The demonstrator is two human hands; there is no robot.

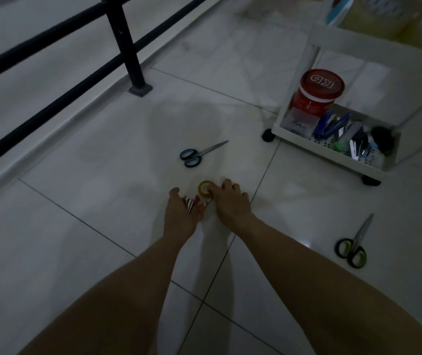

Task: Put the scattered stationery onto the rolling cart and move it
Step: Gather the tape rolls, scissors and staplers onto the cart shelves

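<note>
Both my hands reach down to the white tile floor. My left hand (180, 212) holds a few small striped and red stationery pieces (192, 203) in its curled palm. My right hand (231, 202) pinches a yellow tape roll (204, 188) lying on the floor. Blue-handled scissors (194, 155) lie just beyond the hands. Green-handled scissors (353, 248) lie on the floor to the right. The white rolling cart (304, 143) stands at the upper right, its bottom shelf holding a red tub (316, 94), a blue stapler (330, 125) and several other small items.
A black metal railing (130, 47) with a floor-mounted post runs along the left and back. A yellowish box (396, 19) stands behind the cart. The cart rests on black wheels (267, 135).
</note>
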